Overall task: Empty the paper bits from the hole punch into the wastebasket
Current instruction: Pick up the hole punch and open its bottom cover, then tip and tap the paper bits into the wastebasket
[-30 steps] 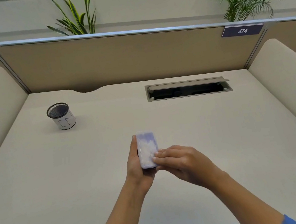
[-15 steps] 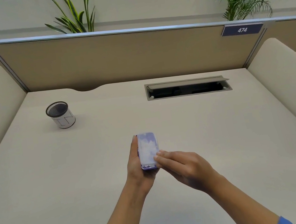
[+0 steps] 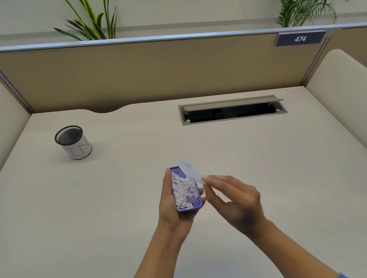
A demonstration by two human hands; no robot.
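Observation:
My left hand (image 3: 172,209) cradles a small purple hole punch (image 3: 195,203) upside down above the middle of the desk. Its underside lies exposed and holds a heap of white paper bits (image 3: 183,190). A clear plastic cover (image 3: 188,170) stands lifted off the punch's right side, pinched at its near end by the fingertips of my right hand (image 3: 233,199). The wastebasket (image 3: 73,143), a small black mesh cup wrapped in white paper, stands upright at the far left of the desk, well away from both hands.
A beige desk (image 3: 279,171) is bounded by padded side panels and a tan back partition (image 3: 143,73). An open cable slot (image 3: 232,109) lies at the back right. Plants stand behind the partition.
The clear cover, which lay flat on the punch under my right fingers, is now lifted up and to the right, exposing the paper bits. My left hand has stayed in place.

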